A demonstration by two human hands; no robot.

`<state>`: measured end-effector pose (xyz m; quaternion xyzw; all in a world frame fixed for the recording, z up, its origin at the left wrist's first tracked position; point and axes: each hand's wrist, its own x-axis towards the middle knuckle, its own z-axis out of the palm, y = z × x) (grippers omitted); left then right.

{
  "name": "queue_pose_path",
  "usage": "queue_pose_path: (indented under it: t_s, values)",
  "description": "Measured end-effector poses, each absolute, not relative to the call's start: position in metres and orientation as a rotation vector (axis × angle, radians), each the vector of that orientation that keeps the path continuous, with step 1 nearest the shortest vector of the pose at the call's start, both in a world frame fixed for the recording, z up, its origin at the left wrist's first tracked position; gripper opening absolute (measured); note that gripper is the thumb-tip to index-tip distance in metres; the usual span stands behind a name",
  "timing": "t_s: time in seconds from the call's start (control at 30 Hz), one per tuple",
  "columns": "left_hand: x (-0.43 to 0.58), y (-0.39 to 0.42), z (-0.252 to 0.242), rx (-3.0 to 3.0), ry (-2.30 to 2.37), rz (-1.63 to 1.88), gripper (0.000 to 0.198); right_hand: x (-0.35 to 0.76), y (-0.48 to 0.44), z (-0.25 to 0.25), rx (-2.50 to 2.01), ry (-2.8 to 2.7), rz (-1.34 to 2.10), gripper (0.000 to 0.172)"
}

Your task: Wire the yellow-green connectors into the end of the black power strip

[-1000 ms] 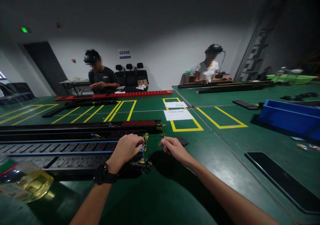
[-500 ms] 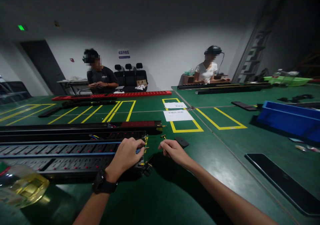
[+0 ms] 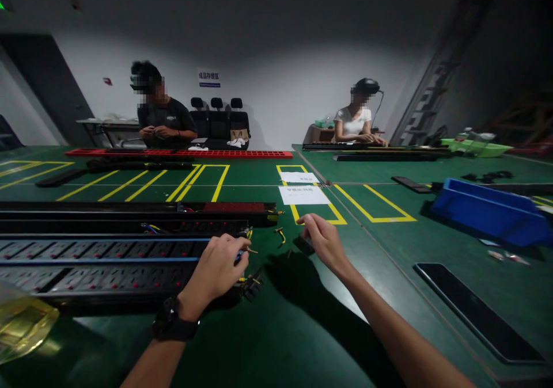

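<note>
My left hand [image 3: 219, 266], a black watch on its wrist, rests at the right end of the black power strips [image 3: 125, 278]. Its thumb and forefinger pinch what looks like a blue wire with a brass-coloured tip [image 3: 252, 251]. Below those fingers, a dark connector [image 3: 251, 286] with loose wire ends hangs from the nearer strip. My right hand [image 3: 323, 241] hovers over the green table, fingers curled and pinched; anything in them is too small to make out. Just under it lies a small flat black piece [image 3: 303, 244]. A short yellow wire [image 3: 281, 236] lies between the hands.
A bottle of yellow liquid [image 3: 26, 327] stands at the near left. To the right are a black phone-shaped slab [image 3: 475, 310] and a blue bin [image 3: 488, 209]. White paper sheets [image 3: 305, 195] lie ahead. Two people work across the table, behind a long red rail [image 3: 181, 153].
My right hand has moved up and right, away from the left hand and over the flat black piece. My left hand keeps its pinch by the strip end. The view has shifted slightly.
</note>
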<state>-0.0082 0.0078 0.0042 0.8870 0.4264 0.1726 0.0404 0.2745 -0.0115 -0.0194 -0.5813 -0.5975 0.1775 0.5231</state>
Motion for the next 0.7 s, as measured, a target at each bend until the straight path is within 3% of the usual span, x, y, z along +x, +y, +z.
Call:
queue_pose_path:
  t_s: [0.1,0.17,0.27,0.43,0.7]
  values:
    - [-0.008,0.008,0.003,2.73,1.304,0.539,0.025,0.295,-0.01,-0.018,-1.619,-1.535,0.048,0.04]
    - [-0.008,0.009,0.002,2.746,1.278,0.559,0.023,0.303,-0.01,-0.019,-1.722,-1.678,-0.028,0.034]
    - [-0.008,0.008,0.001,2.761,1.246,0.578,0.024,0.308,-0.012,-0.023,-1.78,-1.941,0.076,0.036]
    - [-0.01,0.007,-0.001,2.747,1.248,0.583,0.025,0.316,-0.016,-0.024,-1.653,-2.195,0.378,0.07]
    - [-0.01,0.01,-0.004,2.732,1.24,0.588,0.025,0.321,-0.013,-0.019,-1.669,-2.193,0.368,0.053]
